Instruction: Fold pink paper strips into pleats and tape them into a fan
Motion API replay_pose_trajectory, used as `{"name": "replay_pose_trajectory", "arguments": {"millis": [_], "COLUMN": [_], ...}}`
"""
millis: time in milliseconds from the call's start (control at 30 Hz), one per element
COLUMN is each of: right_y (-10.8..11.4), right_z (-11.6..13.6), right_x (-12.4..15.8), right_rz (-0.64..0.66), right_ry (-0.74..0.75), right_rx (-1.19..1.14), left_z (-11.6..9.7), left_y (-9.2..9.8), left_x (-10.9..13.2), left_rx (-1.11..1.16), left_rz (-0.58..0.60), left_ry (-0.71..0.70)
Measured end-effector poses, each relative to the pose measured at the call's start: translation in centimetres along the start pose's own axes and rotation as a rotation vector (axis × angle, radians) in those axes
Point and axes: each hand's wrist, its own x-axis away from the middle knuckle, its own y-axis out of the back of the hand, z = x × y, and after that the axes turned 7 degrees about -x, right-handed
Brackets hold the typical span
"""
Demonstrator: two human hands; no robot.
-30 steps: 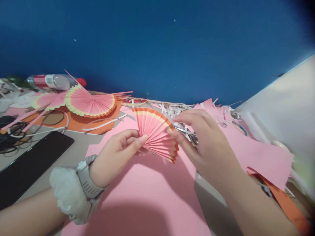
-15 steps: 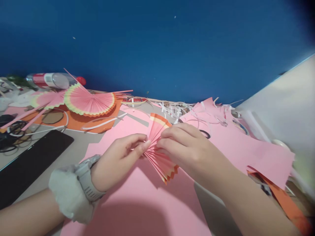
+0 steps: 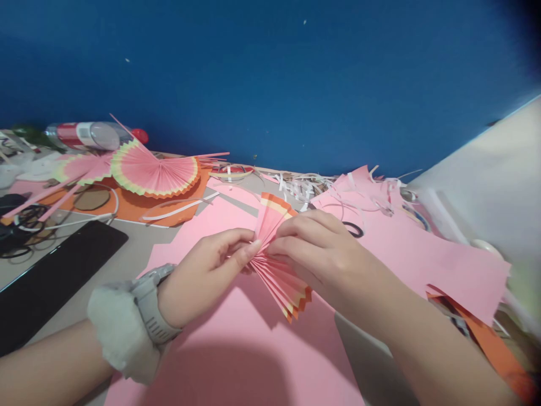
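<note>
A pleated paper fan (image 3: 283, 279), pink with a yellow and orange zigzag edge, is held up between both hands over pink paper (image 3: 220, 361). My left hand (image 3: 220, 259) pinches its gathered centre between thumb and fingers. On the right side of the fan, my right hand (image 3: 321, 248) has its bent fingers closed on the folds; the fingertips are partly hidden behind the paper. The pleats spread upward and downward from the pinched middle. A grey watch and a pale scrunchie are on my left wrist.
Finished-looking pink fans (image 3: 156, 172) lie at the back left on orange paper (image 3: 181, 213), near a plastic bottle (image 3: 101, 135). A black phone (image 3: 63, 270) is at left. Paper shreds (image 3: 302, 186) line the blue wall (image 3: 270, 84); more pink sheets (image 3: 422, 259) lie right.
The fan's lower pleats have swung slightly down and to the right. Both hands keep nearly the same grip, and the view has shifted a little.
</note>
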Motion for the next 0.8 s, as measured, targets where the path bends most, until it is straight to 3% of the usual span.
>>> {"name": "replay_pose_trajectory", "arguments": {"millis": [367,800], "right_y": [-0.15,0.01], "right_z": [0.02,0.47], "right_x": [-0.14,-0.53], "right_rz": [0.008,0.043], "right_ry": [-0.031,-0.180], "right_rx": [-0.019,-0.078], "left_z": [0.18,0.34], "left_y": [-0.20,-0.11], "left_x": [-0.02,-0.19], "left_rx": [0.002,0.044], "left_rz": [0.020,0.038], "left_ry": [-0.004,0.022]}}
